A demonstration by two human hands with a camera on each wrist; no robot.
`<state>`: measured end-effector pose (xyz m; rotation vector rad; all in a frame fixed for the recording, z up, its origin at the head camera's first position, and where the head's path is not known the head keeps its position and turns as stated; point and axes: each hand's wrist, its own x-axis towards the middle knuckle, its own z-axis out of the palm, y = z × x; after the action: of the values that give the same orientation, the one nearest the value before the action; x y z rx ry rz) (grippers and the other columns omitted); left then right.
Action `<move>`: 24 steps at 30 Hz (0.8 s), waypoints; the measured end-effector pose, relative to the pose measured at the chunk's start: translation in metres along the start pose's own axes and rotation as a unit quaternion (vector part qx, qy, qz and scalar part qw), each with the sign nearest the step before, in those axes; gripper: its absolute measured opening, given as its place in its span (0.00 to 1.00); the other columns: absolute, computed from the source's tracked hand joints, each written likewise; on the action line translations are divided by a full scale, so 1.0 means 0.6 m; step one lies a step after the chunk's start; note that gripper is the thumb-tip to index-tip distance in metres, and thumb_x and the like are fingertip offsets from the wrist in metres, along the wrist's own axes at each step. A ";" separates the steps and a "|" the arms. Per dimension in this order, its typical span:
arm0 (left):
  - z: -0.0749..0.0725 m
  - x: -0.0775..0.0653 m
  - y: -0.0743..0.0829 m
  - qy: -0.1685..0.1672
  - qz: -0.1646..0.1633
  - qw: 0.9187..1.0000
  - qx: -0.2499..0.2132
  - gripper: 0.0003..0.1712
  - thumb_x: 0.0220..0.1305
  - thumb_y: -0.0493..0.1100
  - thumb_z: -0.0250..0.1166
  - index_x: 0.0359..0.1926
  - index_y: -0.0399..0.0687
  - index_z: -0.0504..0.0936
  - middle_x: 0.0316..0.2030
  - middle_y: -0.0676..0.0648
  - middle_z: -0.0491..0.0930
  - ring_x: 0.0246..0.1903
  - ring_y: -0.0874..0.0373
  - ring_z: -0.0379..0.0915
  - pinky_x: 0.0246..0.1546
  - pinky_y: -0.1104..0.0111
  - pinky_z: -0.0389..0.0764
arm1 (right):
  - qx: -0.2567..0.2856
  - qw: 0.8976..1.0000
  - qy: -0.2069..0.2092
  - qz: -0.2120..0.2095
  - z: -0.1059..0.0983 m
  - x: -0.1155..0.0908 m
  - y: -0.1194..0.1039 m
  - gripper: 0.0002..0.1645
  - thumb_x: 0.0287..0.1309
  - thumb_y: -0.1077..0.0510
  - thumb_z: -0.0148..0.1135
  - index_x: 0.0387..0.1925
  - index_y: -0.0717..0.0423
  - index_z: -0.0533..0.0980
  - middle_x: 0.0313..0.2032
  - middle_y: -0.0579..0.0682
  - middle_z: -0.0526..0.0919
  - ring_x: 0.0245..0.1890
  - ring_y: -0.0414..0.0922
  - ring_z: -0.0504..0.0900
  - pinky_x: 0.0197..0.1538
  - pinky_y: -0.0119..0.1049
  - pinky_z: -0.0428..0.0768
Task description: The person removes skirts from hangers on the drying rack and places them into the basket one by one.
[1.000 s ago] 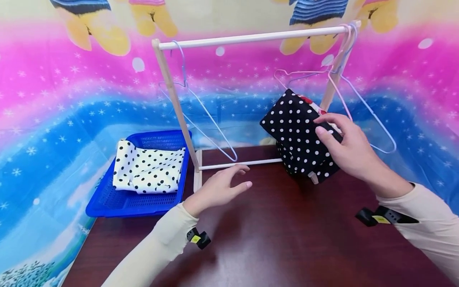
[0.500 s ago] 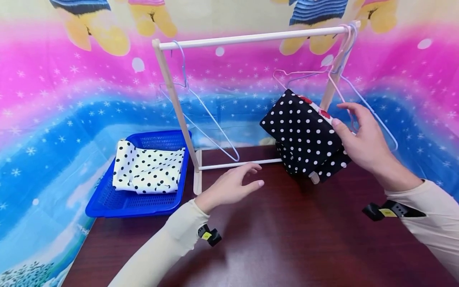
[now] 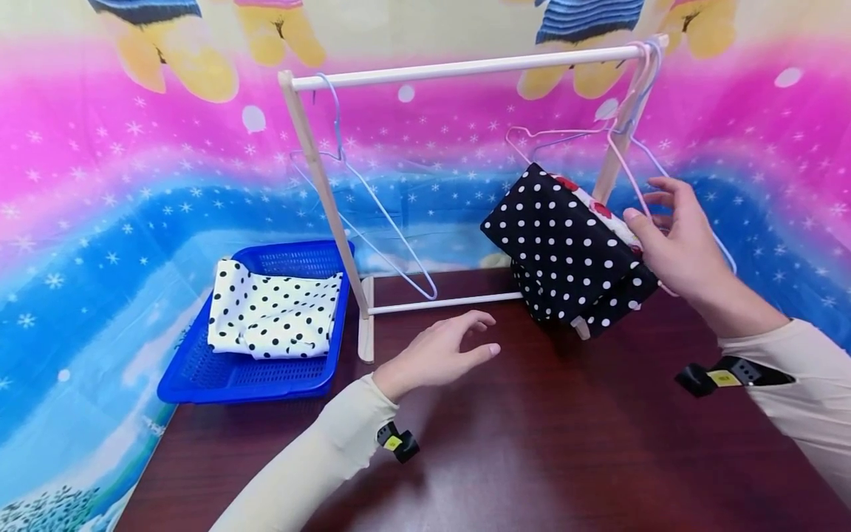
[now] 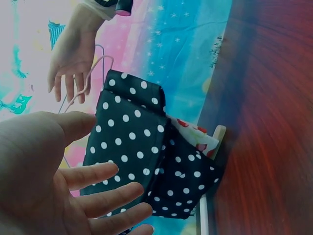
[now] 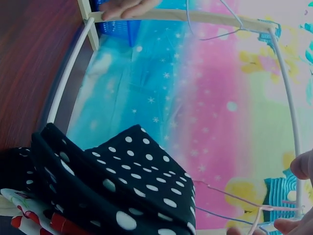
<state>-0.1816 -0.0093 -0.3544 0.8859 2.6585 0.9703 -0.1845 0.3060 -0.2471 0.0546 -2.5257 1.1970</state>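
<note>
Left hand (image 3: 435, 352) loose above table (image 3: 565, 443) | right hand (image 3: 685, 247) loose beside pink hanger (image 3: 628, 168) and spotted cloth (image 3: 565, 235) | contact unclear

Cream sleeves (image 3: 312, 452), black wrist straps (image 3: 767, 372), boxy cameras (image 3: 694, 380), yellow labels (image 3: 723, 378), bare fingers (image 4: 110, 199)

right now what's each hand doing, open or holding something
Left hand: open, holding nothing, above the dark wooden table.
Right hand: open, near the black polka-dot cloth, no grip on it visible.
</note>
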 end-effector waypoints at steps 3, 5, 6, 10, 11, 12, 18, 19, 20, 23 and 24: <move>0.005 0.001 0.002 0.003 0.000 1.000 0.004 0.27 0.71 0.60 0.60 0.67 0.60 0.73 0.60 0.51 0.81 0.61 0.54 0.77 0.62 0.56 0.76 | 0.010 1.000 -0.007 0.003 0.001 0.007 0.003 0.39 0.76 0.44 0.46 0.77 0.56 0.48 0.68 0.67 0.62 0.42 0.25 0.78 0.35 0.16 0.75; 0.008 0.003 0.004 0.003 0.003 1.000 0.005 0.26 0.71 0.59 0.60 0.66 0.61 0.73 0.60 0.51 0.82 0.60 0.55 0.78 0.62 0.58 0.77 | 0.021 1.000 -0.011 0.005 0.002 0.012 0.005 0.39 0.76 0.44 0.46 0.77 0.57 0.48 0.67 0.69 0.63 0.34 0.19 0.77 0.35 0.16 0.77; 0.010 0.004 0.005 0.002 0.005 1.000 0.007 0.26 0.71 0.60 0.60 0.66 0.61 0.73 0.59 0.52 0.82 0.60 0.56 0.78 0.61 0.59 0.77 | 0.026 1.000 -0.013 0.008 0.002 0.013 0.006 0.39 0.76 0.44 0.46 0.77 0.58 0.48 0.66 0.68 0.64 0.32 0.20 0.78 0.35 0.17 0.78; 0.019 0.010 0.009 -0.007 0.011 1.000 0.013 0.26 0.71 0.60 0.59 0.66 0.63 0.73 0.60 0.53 0.82 0.59 0.59 0.78 0.60 0.62 0.77 | 0.041 0.999 -0.018 0.019 -0.001 0.019 0.008 0.39 0.76 0.43 0.47 0.76 0.58 0.49 0.53 0.46 0.79 0.29 0.26 0.82 0.34 0.21 0.81; 0.021 0.011 0.010 -0.010 0.012 1.000 0.015 0.26 0.72 0.60 0.59 0.66 0.63 0.73 0.60 0.54 0.81 0.59 0.59 0.78 0.60 0.62 0.77 | 0.047 0.998 -0.022 0.022 -0.003 0.021 0.008 0.38 0.76 0.43 0.47 0.76 0.58 0.50 0.47 0.39 0.81 0.28 0.28 0.83 0.33 0.23 0.82; 0.023 0.012 0.011 -0.012 0.012 1.000 0.016 0.25 0.72 0.61 0.59 0.66 0.63 0.73 0.60 0.54 0.81 0.59 0.59 0.78 0.60 0.62 0.77 | 0.052 0.998 -0.026 0.026 -0.004 0.023 0.008 0.38 0.76 0.43 0.46 0.75 0.57 0.51 0.41 0.32 0.80 0.27 0.30 0.84 0.33 0.25 0.83; 0.036 0.017 0.019 -0.020 0.016 1.000 0.017 0.25 0.72 0.60 0.58 0.66 0.62 0.73 0.60 0.53 0.81 0.60 0.58 0.77 0.62 0.61 0.76 | 0.132 0.989 -0.057 0.046 -0.007 0.034 0.009 0.25 0.77 0.45 0.45 0.66 0.52 0.61 0.28 0.35 0.82 0.23 0.37 0.83 0.29 0.30 0.85; 0.038 0.019 0.020 -0.022 0.017 0.999 0.017 0.25 0.72 0.61 0.58 0.66 0.62 0.73 0.60 0.53 0.81 0.61 0.57 0.77 0.62 0.61 0.76 | 0.151 0.985 -0.060 0.050 -0.007 0.036 0.010 0.22 0.77 0.46 0.45 0.64 0.51 0.63 0.28 0.36 0.82 0.22 0.37 0.82 0.28 0.30 0.84; 0.040 0.019 0.022 -0.024 0.018 0.999 0.016 0.25 0.73 0.60 0.58 0.66 0.61 0.73 0.60 0.53 0.81 0.61 0.57 0.77 0.62 0.61 0.76 | 0.171 0.982 -0.062 0.055 -0.006 0.037 0.011 0.20 0.77 0.46 0.45 0.61 0.50 0.65 0.27 0.38 0.82 0.21 0.37 0.80 0.26 0.30 0.83; 0.045 0.022 0.025 -0.025 0.018 0.999 0.013 0.25 0.72 0.60 0.58 0.66 0.62 0.73 0.60 0.53 0.81 0.61 0.58 0.77 0.62 0.63 0.76 | 0.223 0.970 -0.071 0.072 -0.006 0.042 0.014 0.14 0.78 0.48 0.45 0.52 0.48 0.73 0.24 0.41 0.79 0.18 0.37 0.75 0.22 0.30 0.77; 0.047 0.024 0.026 -0.024 0.018 0.999 0.012 0.25 0.72 0.60 0.58 0.65 0.61 0.74 0.60 0.54 0.81 0.60 0.58 0.77 0.62 0.63 0.76 | 0.239 0.965 -0.076 0.079 -0.006 0.044 0.016 0.14 0.78 0.48 0.45 0.49 0.48 0.75 0.23 0.41 0.78 0.18 0.37 0.73 0.21 0.30 0.75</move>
<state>-0.1757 0.0234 -0.3656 0.9526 2.6282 0.9164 -0.2101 0.3175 -0.2435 0.0660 -2.3379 1.9124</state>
